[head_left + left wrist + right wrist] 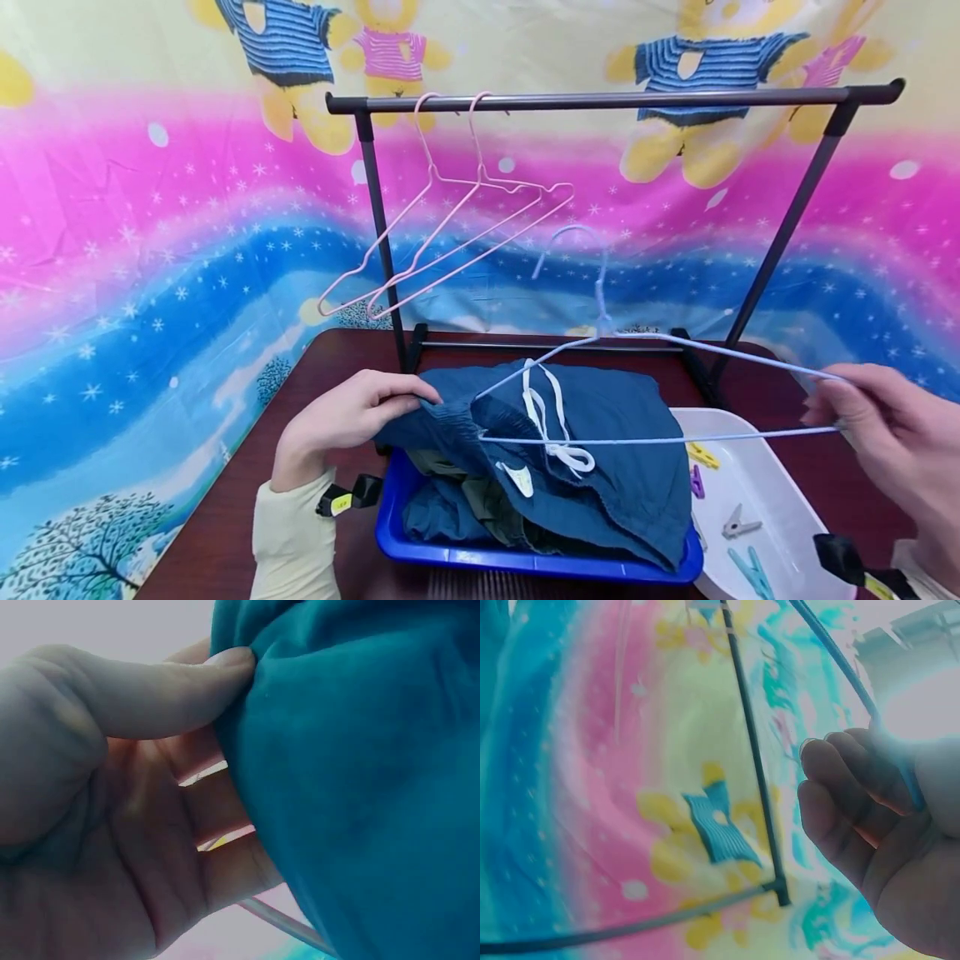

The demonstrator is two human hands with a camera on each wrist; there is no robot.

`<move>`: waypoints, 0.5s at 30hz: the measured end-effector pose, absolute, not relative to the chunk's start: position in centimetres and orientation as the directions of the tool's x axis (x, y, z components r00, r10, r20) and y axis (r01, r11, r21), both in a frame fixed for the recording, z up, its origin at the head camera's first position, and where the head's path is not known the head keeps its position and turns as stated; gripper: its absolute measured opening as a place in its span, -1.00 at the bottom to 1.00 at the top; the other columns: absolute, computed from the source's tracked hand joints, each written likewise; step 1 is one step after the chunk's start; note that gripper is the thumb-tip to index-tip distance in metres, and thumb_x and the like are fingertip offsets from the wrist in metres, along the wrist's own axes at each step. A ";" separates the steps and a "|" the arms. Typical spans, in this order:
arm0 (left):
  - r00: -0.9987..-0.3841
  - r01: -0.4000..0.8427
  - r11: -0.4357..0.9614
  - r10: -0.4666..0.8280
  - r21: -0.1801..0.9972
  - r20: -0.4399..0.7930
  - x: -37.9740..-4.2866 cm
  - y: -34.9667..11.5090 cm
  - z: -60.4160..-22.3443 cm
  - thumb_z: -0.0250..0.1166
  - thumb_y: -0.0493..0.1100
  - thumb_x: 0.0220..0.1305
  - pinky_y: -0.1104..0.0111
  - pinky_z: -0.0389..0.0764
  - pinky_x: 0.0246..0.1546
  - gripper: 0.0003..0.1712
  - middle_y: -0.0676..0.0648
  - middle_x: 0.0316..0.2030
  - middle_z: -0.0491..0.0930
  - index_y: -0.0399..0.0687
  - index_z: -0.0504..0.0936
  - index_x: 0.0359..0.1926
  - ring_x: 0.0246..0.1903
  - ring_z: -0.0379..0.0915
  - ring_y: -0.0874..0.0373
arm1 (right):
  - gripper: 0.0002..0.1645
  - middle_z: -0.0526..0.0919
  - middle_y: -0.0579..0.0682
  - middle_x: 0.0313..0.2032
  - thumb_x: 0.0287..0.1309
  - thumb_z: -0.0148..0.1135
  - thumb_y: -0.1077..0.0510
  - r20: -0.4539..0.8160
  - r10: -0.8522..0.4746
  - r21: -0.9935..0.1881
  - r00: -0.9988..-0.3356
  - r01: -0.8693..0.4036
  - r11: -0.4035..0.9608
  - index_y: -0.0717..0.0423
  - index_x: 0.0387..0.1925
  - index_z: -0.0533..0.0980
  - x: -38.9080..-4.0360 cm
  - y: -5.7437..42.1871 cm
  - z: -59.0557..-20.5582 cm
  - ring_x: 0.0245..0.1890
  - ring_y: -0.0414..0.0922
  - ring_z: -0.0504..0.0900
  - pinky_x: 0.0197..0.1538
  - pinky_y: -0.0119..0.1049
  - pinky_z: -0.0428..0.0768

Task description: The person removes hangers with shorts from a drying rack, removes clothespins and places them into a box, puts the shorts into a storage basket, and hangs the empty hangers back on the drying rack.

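Note:
My left hand (352, 412) pinches the elastic waistband of dark blue shorts (630, 408) between thumb and fingers; the left wrist view shows the thumb (176, 697) pressed on the fabric. The shorts have a white drawstring (558, 408) and a small white label (517, 479). My right hand (881, 442) holds one end of a light blue wire hanger (602, 321), hook upward. The hanger's other end reaches into the waist opening, where its tip is hidden. In the right wrist view the hanger wire (840, 660) runs into the curled fingers.
Under the shorts stands a blue basket (540, 562) with more dark clothes. To its right, a white tray (787, 500) contains several clothespins (742, 525). Behind, a dark rack (637, 100) carries two pink hangers (450, 208) at its left. A patterned cloth hangs at the back.

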State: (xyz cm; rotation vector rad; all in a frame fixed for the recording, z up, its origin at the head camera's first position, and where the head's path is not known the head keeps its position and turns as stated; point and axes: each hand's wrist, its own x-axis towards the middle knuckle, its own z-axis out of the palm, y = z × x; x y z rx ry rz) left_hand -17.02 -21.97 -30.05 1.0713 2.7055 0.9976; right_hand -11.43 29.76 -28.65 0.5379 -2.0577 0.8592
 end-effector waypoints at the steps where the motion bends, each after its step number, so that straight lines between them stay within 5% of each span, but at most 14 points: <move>1: -0.753 0.588 0.545 0.638 0.598 0.160 -17.0 -22.1 -30.0 0.09 -0.17 0.48 0.42 0.45 -0.36 -0.69 0.11 -0.36 0.59 0.25 0.61 0.11 -0.65 0.09 0.36 | -0.86 0.55 -0.51 -0.45 0.27 0.05 0.50 0.826 -0.056 -0.394 -0.561 -0.646 0.654 0.48 -0.27 0.55 -11.4 30.2 -28.5 -0.45 -0.60 0.50 -0.27 -0.79 0.40; 8: -0.697 0.581 0.502 0.713 0.641 0.073 -17.0 -22.5 -30.3 0.13 0.01 0.45 0.38 0.58 -0.12 -0.73 0.16 -0.07 0.65 0.28 0.61 0.09 -0.26 0.51 0.31 | -0.46 0.47 -0.67 -0.45 0.36 -0.04 0.46 0.835 0.060 -0.433 -0.547 -0.586 0.685 -0.35 -0.21 0.48 -11.1 33.0 -28.4 -0.48 -0.69 0.45 -0.24 -0.84 0.36; 10: -0.687 0.573 0.490 0.725 0.657 0.058 -16.9 -22.6 -30.3 0.17 0.05 0.42 0.35 0.59 -0.03 -0.69 0.12 0.05 0.63 0.21 0.61 0.11 -0.01 0.54 0.22 | -0.46 0.45 -0.70 -0.43 0.39 -0.07 0.44 0.839 0.080 -0.439 -0.538 -0.581 0.685 -0.37 -0.20 0.46 -11.1 33.3 -28.5 -0.47 -0.71 0.43 -0.22 -0.86 0.33; 15: -0.729 0.548 0.509 0.680 0.664 0.081 -16.9 -22.8 -30.5 0.16 0.04 0.43 0.34 0.59 -0.01 -0.66 0.01 0.05 0.65 0.09 0.60 0.13 0.00 0.56 0.23 | -0.46 0.42 -0.75 -0.43 0.42 -0.11 0.42 0.828 0.102 -0.450 -0.552 -0.544 0.708 -0.41 -0.18 0.41 -11.0 33.4 -28.3 -0.47 -0.78 0.42 -0.16 -0.88 0.31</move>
